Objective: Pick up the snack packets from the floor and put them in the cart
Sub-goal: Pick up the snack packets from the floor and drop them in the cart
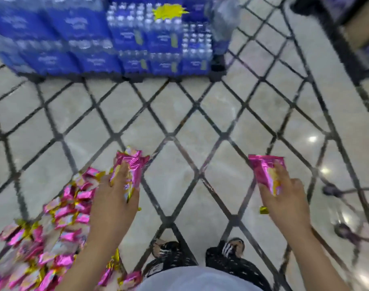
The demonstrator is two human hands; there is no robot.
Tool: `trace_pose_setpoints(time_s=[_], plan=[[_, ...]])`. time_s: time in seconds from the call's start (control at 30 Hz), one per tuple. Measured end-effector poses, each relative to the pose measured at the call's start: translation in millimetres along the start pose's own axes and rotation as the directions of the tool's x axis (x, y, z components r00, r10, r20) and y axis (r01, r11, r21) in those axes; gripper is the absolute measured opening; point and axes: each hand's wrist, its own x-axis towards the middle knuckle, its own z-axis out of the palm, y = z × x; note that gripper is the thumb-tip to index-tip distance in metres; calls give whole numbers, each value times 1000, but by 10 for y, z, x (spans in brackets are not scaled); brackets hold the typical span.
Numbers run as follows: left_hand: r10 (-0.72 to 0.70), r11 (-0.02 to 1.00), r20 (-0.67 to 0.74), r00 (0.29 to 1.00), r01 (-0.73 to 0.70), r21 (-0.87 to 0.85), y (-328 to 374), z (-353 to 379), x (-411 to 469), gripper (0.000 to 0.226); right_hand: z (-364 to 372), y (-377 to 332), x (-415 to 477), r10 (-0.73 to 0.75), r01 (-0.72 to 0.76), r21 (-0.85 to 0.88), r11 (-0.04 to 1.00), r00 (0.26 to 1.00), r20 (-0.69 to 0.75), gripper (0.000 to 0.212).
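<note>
The view looks down through the black wire mesh of the cart (171, 136) to the pale shiny floor (175, 106) under it. The picture is a little blurred.

The left hand (114, 198) is above the near left part of the mesh. Its grip is closed around a pink snack packet (131, 166): the fingers lie curled over the top of the packet, and the far end of the packet stands out beyond them. It may be more than one packet in this grip; I cannot tell.

The right hand (284, 198) is at the near right, well apart from the left one. Its grip also holds a second pink packet (265, 171), with the fingers curled over the near half of it. A small gold piece (264, 210) shows just beside the thumb side of this hand.

A pile of pink and gold packets (53, 238) fills the near left corner, just beside the left hand. The packets cover the wires there, so they lie on the mesh inside the cart.

Below the mesh, at the near edge, two feet in black sandals (232, 247) stand on the floor. At the far side, blue packs of water bottles (137, 38) are stacked, with a yellow tag (169, 11) on them.
</note>
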Motion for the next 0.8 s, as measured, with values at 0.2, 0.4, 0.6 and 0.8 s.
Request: trace_pose_setpoints(time_s=[0.2,0.4,0.6,0.8], plan=[[153,988,94,984,-153,-8,1547,740,95,72,-915,1502,173,265,-263,34,964,954,-140,66],[376,927,201,905,-365,-88,3322,1621,-185,70,-1421,2654,84,468,-447,144,883,866,-177,66],[608,790,338,718,-587,-174,4646,2282,-505,69,-1824,3474,-88,624,-588,211,781,744,-237,67],[704,685,426,568,-701,-198,5482,2775,-657,68,-1978,3989,-177,779,-713,315,627,575,-250,71]])
